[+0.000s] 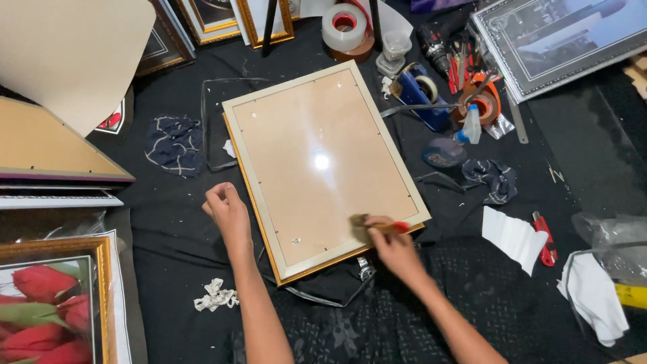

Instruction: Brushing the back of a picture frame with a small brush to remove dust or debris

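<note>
Both forearms reach in from the near edge over black cloth (168,256). Right hand (394,249) is closed around a small brush (371,227) with a red-tipped handle, its bristles resting on the glass at the near right corner of the picture frame (323,168). Left hand (228,210) is loosely curled, fingers bent, pressing against the frame's near left edge; it grips nothing that I can make out.

That frame lies flat and slightly turned at the middle of the work surface, cream border with gold outer edge, glass reflecting a lamp as a bright spot.

To brush well here, I judge that light strokes running from the centre out past the border would carry dust off instead of pushing it into the corners, while the left hand braces the frame so it cannot slide on the cloth. A few specks show near the frame's near edge and deserve a pass.

Farther right lie a blue tape dispenser (418,94), an orange tape roll (482,104), a small squeeze bottle (470,127) and a red utility knife (544,237); a crumpled white scrap (216,295) sits near left.
</note>
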